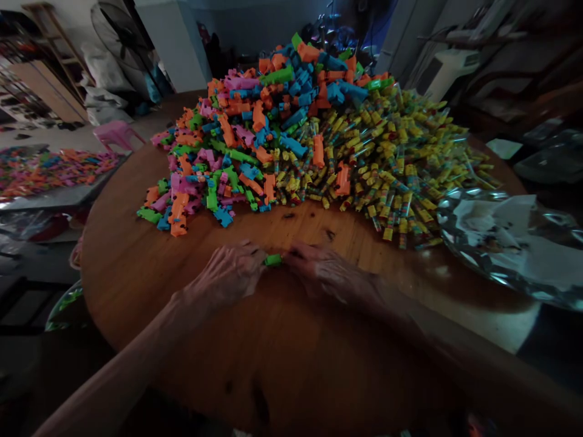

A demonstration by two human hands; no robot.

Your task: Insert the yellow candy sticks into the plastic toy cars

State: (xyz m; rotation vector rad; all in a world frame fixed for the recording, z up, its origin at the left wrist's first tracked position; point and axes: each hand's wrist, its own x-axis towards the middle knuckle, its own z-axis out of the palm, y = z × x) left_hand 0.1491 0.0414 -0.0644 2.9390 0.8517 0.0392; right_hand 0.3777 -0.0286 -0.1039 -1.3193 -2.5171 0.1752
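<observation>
Close to the middle of the round table, a small green plastic toy vehicle (273, 260) shows between my two hands. My left hand (237, 265) is closed with its fingertips on the toy's left end. Pinched fingers of my right hand (319, 267) meet the right end; whether they also hold a smaller piece is hidden. Just beyond lies a big heap of orange, blue, green and pink toy vehicles (228, 155). Yellow-labelled small tubes (392, 164) with clear parts are piled against it on the right.
A shiny silver tray (460, 252) with white paper sits at the table's right edge. The wooden table (150, 285) has a curved rim. More colourful toys (54, 173) cover another surface at left, near a pink stool (117, 133). A standing fan (121, 33) is behind.
</observation>
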